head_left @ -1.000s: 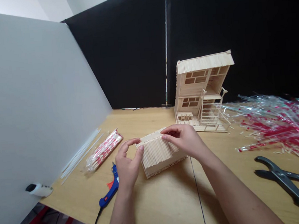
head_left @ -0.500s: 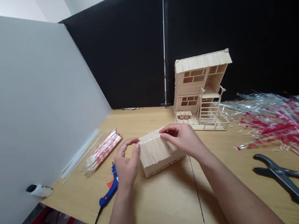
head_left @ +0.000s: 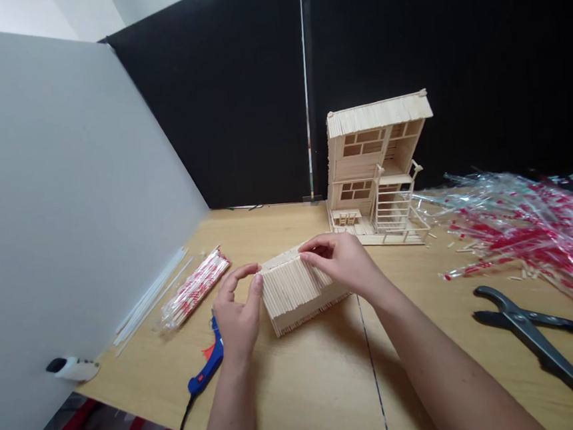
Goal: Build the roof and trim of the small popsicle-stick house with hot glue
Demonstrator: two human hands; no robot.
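A small structure of pale wooden sticks (head_left: 290,291), with a slanted stick-covered face, rests tilted on the table in front of me. My left hand (head_left: 237,306) has thumb and forefinger closed at its upper left corner. At the top edge, toward the right, my right hand (head_left: 338,260) pinches the stick structure between thumb and fingers. The right hand hides the structure's upper right part. Behind it stands a two-storey stick house (head_left: 377,167) with a roof, window frames, a ladder and a railing.
Left on the table (head_left: 313,400) lie a blue glue gun (head_left: 207,369), a bag of sticks (head_left: 195,286), white glue rods (head_left: 150,297) and a white bottle (head_left: 74,369). Right are black pliers (head_left: 532,330) and red-and-clear wrappers (head_left: 533,227) with stick scraps. A black panel (head_left: 226,100) stands behind.
The whole view has shifted slightly, so things appear a little further left and up. Both hands keep their places at the stick structure.
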